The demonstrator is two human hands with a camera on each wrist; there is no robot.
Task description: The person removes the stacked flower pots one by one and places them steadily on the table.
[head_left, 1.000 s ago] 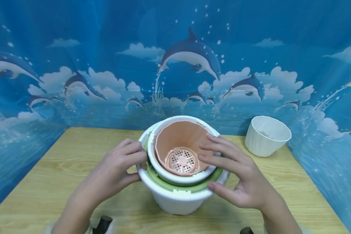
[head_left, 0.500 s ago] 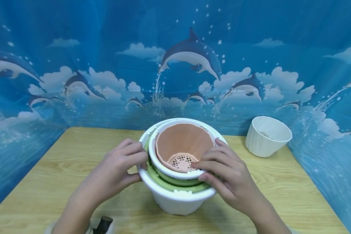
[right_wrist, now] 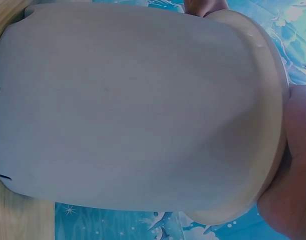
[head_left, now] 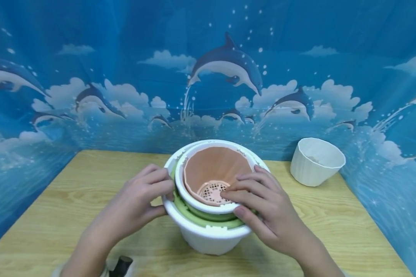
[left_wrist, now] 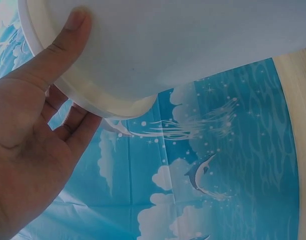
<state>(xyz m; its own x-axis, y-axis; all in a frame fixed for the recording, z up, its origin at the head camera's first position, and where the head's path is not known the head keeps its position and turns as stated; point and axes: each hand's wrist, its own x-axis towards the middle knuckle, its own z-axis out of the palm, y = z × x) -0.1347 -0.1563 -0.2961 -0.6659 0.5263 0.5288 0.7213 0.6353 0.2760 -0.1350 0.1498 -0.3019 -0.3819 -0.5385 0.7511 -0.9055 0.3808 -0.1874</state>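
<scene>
A nest of flower pots stands on the table in the head view. Outermost is a large white pot (head_left: 209,240), with a green pot (head_left: 208,222) inside it. Within that sit a smaller white pot (head_left: 181,181) and an orange pot (head_left: 216,165) with a grated bottom. My left hand (head_left: 143,196) grips the large white pot's rim at the left, thumb outside, as the left wrist view confirms. Over the right side, my right hand (head_left: 267,209) pinches the smaller white pot's rim, its fingers reaching inside the orange pot and its thumb outside. The right wrist view mostly shows the large pot's wall (right_wrist: 122,110).
Another white pot (head_left: 315,163) stands apart at the table's back right corner. The wooden table (head_left: 124,169) meets a blue curtain (head_left: 142,88) printed with dolphins at the back and sides. A dark stub (head_left: 122,265) shows beside the left wrist.
My right hand has come down leftward from hovering over the pots, and its fingers and thumb have closed on the inner rim. The inner pots have tilted slightly. My left hand stays put.
</scene>
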